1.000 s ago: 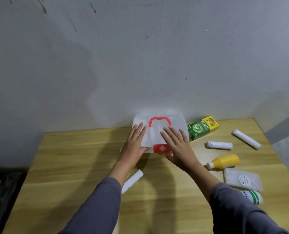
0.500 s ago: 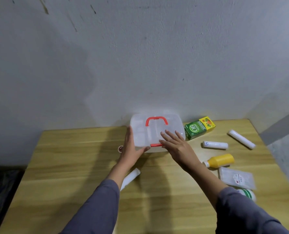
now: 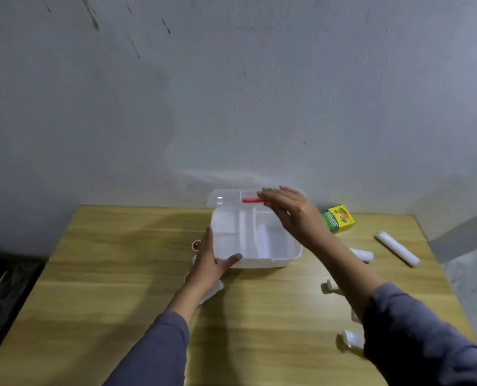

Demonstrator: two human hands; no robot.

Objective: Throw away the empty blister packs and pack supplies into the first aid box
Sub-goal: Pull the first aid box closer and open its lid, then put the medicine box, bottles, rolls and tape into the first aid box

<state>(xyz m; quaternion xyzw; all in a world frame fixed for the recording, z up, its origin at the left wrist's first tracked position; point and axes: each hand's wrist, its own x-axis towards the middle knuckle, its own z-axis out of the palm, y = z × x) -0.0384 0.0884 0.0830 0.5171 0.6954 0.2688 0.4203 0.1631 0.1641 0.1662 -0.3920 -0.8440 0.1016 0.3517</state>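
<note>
by the wall (image 3: 231, 107), first aid box (image 3: 259, 262) lies crosswise, lid (image 3: 224, 197) tipped back under flat right hand (image 3: 294, 214), left hand (image 3: 208, 264) bracing corner.

My left hand (image 3: 208, 264) hides most of a white roll (image 3: 213, 291) behind its wrist. Behind my right hand (image 3: 293, 213), my forearm (image 3: 343, 263) leaves only a white cap (image 3: 331, 285) showing beside a blurred tube (image 3: 352, 337).

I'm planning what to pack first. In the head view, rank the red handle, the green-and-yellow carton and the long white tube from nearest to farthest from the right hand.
1. Red handle: at the right hand's fingertips.
2. Green-and-yellow carton: just right of the hand.
3. Long white tube: far out to the right.
</note>
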